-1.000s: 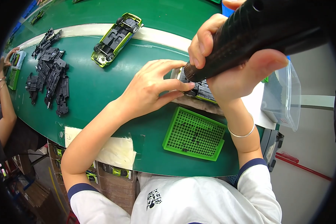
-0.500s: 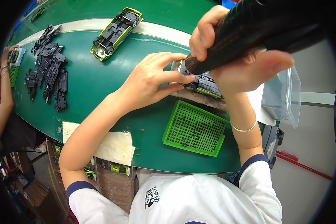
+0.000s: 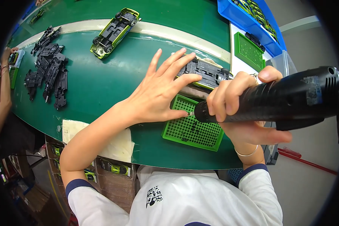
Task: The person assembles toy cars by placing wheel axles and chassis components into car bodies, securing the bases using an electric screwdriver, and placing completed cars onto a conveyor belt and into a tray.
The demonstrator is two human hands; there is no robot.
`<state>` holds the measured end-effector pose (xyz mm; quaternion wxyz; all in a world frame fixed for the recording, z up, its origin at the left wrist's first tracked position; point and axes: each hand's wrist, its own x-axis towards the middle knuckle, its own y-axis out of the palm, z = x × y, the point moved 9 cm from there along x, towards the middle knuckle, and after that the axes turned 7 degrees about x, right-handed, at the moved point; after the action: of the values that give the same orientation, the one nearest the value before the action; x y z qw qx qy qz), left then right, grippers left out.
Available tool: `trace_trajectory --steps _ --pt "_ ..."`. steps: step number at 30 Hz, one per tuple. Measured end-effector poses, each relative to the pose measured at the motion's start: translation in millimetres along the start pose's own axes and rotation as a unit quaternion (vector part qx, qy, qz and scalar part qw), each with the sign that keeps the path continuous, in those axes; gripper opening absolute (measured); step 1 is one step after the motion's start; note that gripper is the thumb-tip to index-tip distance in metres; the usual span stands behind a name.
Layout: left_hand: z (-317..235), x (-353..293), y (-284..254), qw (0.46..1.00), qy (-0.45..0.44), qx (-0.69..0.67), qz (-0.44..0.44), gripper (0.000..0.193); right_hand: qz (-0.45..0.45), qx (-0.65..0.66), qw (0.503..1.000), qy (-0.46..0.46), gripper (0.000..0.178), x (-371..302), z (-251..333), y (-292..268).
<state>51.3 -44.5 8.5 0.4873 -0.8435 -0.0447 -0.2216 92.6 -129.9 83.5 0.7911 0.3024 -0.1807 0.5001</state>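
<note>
My right hand (image 3: 235,100) is wrapped around a black electric screwdriver (image 3: 286,98), its bit pointing left over a green perforated tray (image 3: 211,145) with several small dark screws in it. My left hand (image 3: 160,84) is open, fingers spread. Its thumb tip is at the bit's end, and its index fingertip reaches the near side of an upturned toy car (image 3: 205,71). That car shows a black chassis and a yellow-green rim, and lies on a brownish support behind the tray. Any screw on the bit is too small to make out.
Another upturned toy car (image 3: 115,32) lies at the back. Black chassis parts (image 3: 51,71) are heaped on the left. A second green tray (image 3: 248,52) and a blue bin (image 3: 252,17) of car bodies stand far right. Another person's arm (image 3: 4,83) is at the left edge.
My right hand has brought the screwdriver down from the toy car to the green tray, tilting it nearly level. My left hand has let go of the car and spread its fingers.
</note>
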Motion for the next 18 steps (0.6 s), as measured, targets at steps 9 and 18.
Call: trace_trajectory --steps 9,18 --pt "6.2 -1.2 2.6 0.999 -0.014 -0.035 0.003 0.061 0.033 0.002 0.999 -0.032 0.088 -4.8 -13.7 0.1" --pt "15.7 0.1 -12.6 0.997 0.004 -0.045 -0.058 0.047 0.081 -0.017 0.994 -0.068 0.095 5.9 -6.7 1.7"
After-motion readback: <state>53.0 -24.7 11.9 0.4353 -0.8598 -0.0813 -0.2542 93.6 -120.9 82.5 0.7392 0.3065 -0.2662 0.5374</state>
